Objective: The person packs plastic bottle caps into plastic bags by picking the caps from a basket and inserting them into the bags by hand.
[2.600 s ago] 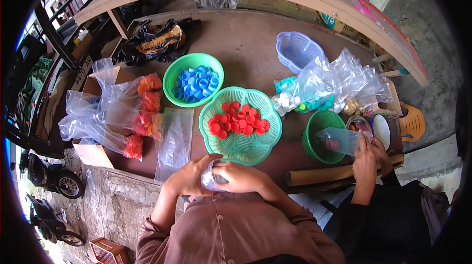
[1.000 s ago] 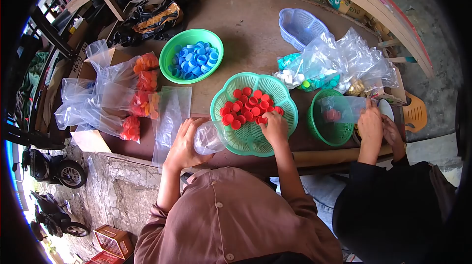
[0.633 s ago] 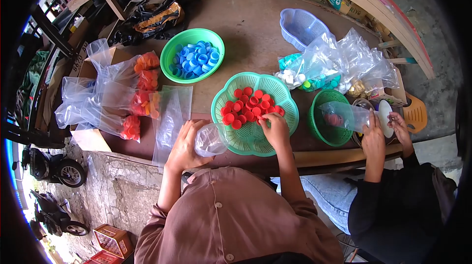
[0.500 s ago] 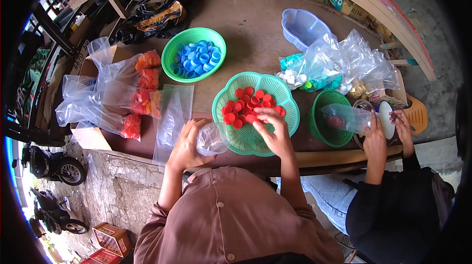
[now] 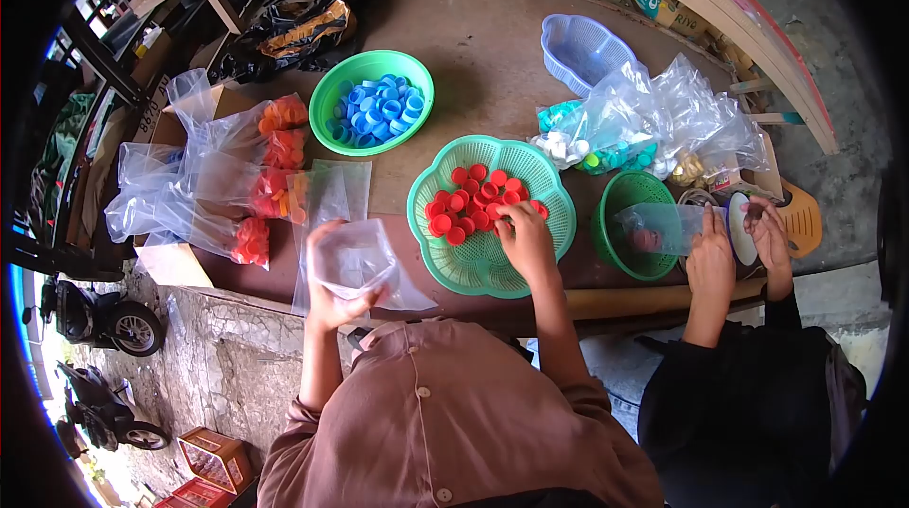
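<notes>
My left hand [image 5: 331,295] grips a clear plastic bag [image 5: 355,260], its mouth spread wide and no caps visible inside. Over the front of the light green scalloped basket [image 5: 445,267], my right hand [image 5: 523,235] has its fingertips pinched at the edge of the pile of red caps [image 5: 468,207]; whatever sits between them is too small to make out. Flat clear bags [image 5: 343,188] lie just beyond my left hand. Behind them stands a green bowl [image 5: 325,96] of blue caps [image 5: 379,110].
Filled bags of red and orange caps [image 5: 284,148] lie at left by a cardboard box [image 5: 175,265]. On the right are a blue-violet basket [image 5: 582,49], bags of mixed caps [image 5: 615,143], and a co-worker's hands [image 5: 710,267] holding a bag [image 5: 663,224] at a dark green basket [image 5: 615,257].
My left hand has moved slightly left and tilted the bag, whose mouth now shows wider. My right hand has dipped back to the red caps. The co-worker's right hand has risen slightly.
</notes>
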Tool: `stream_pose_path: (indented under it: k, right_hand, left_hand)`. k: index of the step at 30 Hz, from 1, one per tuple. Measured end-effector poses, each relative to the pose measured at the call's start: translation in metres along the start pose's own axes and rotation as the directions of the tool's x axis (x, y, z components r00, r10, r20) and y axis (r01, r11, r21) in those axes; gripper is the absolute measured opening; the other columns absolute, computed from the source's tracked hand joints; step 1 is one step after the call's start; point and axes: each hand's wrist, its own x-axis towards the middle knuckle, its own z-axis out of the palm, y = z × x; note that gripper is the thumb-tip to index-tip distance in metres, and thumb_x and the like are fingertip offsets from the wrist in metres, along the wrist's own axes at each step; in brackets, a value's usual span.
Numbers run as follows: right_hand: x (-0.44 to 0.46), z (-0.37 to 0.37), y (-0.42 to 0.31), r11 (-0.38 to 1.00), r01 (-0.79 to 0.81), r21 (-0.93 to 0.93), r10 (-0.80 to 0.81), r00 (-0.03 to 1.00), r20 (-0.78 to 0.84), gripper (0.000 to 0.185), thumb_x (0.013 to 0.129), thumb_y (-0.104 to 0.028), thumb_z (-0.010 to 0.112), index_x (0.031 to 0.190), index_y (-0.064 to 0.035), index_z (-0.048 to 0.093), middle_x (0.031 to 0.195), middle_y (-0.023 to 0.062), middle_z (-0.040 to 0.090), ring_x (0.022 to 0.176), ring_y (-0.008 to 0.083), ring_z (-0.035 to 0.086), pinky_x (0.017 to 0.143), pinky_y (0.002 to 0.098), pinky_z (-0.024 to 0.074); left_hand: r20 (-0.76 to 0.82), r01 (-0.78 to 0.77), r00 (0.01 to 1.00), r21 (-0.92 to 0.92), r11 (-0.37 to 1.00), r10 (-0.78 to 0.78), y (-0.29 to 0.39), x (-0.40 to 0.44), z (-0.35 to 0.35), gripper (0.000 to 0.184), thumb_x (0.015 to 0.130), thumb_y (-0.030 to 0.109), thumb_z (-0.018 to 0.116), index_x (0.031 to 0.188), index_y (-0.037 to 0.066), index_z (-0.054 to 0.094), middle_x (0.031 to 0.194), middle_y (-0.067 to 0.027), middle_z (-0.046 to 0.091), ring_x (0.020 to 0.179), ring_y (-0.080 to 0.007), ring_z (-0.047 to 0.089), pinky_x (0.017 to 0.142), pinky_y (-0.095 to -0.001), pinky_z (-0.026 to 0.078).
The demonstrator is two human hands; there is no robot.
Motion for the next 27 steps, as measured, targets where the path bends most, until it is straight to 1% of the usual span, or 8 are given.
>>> stream_pose_path:
  k: [6,10,12,13,16,19,23,27]
  right_hand:
    - [-0.004,0.026,0.028,0.898,-0.044,-0.438,0.147,0.968,0.205,0.015,0.066,-0.018,0.069,0.075,-0.0069,0.062,0.082,0.0108,0.056,0.076,0.0286,0.057,0.065,0.0388,0.0459]
    - [-0.006,0.031,0.03,0.885,-0.028,-0.464,0.13,0.973,0.189,0.013,0.067,-0.018,0.068,0.073,-0.0072,0.064,0.083,0.0107,0.057,0.073,0.0281,0.058,0.063,0.0388,0.0455]
    - [-0.005,0.01,0.01,0.977,-0.165,-0.136,0.193,0.956,0.223,0.009,0.069,-0.013,0.066,0.071,-0.0049,0.063,0.078,0.0106,0.057,0.073,0.0261,0.058,0.066,0.0376,0.0444]
    - [-0.004,-0.001,-0.003,0.978,-0.16,-0.137,0.188,0.958,0.219,0.009,0.069,-0.013,0.066,0.071,-0.0049,0.063,0.078,0.0106,0.057,0.073,0.0261,0.058,0.066,0.0376,0.0444]
    - [-0.001,-0.032,-0.044,0.874,-0.015,0.485,-0.035,0.995,0.095,0.01,0.075,-0.012,0.065,0.078,-0.0029,0.062,0.091,0.0098,0.057,0.087,0.0228,0.056,0.077,0.0332,0.0424]
    - [-0.001,-0.055,-0.083,0.775,-0.003,0.632,-0.204,0.945,0.255,0.009,0.076,-0.012,0.064,0.082,-0.0054,0.062,0.121,0.0111,0.047,0.118,0.0254,0.039,0.097,0.0371,0.0292]
    - [-0.005,-0.03,-0.113,0.86,0.337,0.383,-0.431,0.882,0.191,0.017,0.077,-0.016,0.064,0.091,-0.0069,0.065,0.13,0.0148,0.038,0.122,0.0336,0.033,0.101,0.0422,0.0252]
    - [0.0,-0.023,-0.11,0.885,0.066,0.461,-0.294,0.846,0.444,0.017,0.076,-0.01,0.063,0.092,-0.0025,0.064,0.107,0.0158,0.057,0.102,0.03,0.055,0.086,0.0358,0.0427]
  left_hand:
    - [0.119,-0.102,0.989,0.148,0.984,0.085,0.012,0.007,-0.004,0.073,0.051,0.026,0.077,0.111,0.0,0.044,0.102,-0.0177,0.053,0.094,-0.0329,0.052,0.081,-0.04,0.042]
    - [0.183,-0.177,0.973,0.21,0.961,0.14,0.017,0.008,0.001,0.073,0.049,0.023,0.077,0.111,0.001,0.045,0.103,-0.0162,0.052,0.095,-0.034,0.05,0.083,-0.0411,0.04]
    - [0.215,-0.208,0.964,0.239,0.948,0.158,0.018,0.01,0.003,0.073,0.049,0.023,0.076,0.111,0.001,0.045,0.103,-0.0161,0.052,0.095,-0.0338,0.05,0.083,-0.041,0.039]
    - [0.252,-0.235,0.953,0.263,0.936,0.169,0.018,0.01,0.004,0.073,0.049,0.022,0.076,0.111,0.001,0.045,0.103,-0.0161,0.052,0.095,-0.0336,0.05,0.083,-0.0409,0.039]
    - [0.261,-0.244,0.949,0.254,0.936,0.176,0.016,0.01,0.01,0.072,0.049,0.023,0.076,0.111,0.002,0.046,0.103,-0.0158,0.052,0.095,-0.0327,0.051,0.082,-0.0404,0.038]
    - [0.272,-0.277,0.94,0.258,0.926,0.205,0.014,0.012,0.015,0.072,0.05,0.023,0.076,0.111,0.002,0.046,0.103,-0.0156,0.052,0.094,-0.0323,0.051,0.081,-0.04,0.038]
    - [0.274,-0.318,0.927,0.21,0.925,0.256,0.015,0.013,0.02,0.073,0.051,0.023,0.078,0.112,0.002,0.044,0.104,-0.0152,0.052,0.093,-0.0316,0.051,0.08,-0.0398,0.039]
    - [0.305,-0.391,0.897,0.211,0.896,0.319,0.011,0.011,0.021,0.081,0.047,0.028,0.083,0.113,0.004,0.044,0.102,-0.0151,0.053,0.094,-0.0315,0.051,0.08,-0.042,0.039]
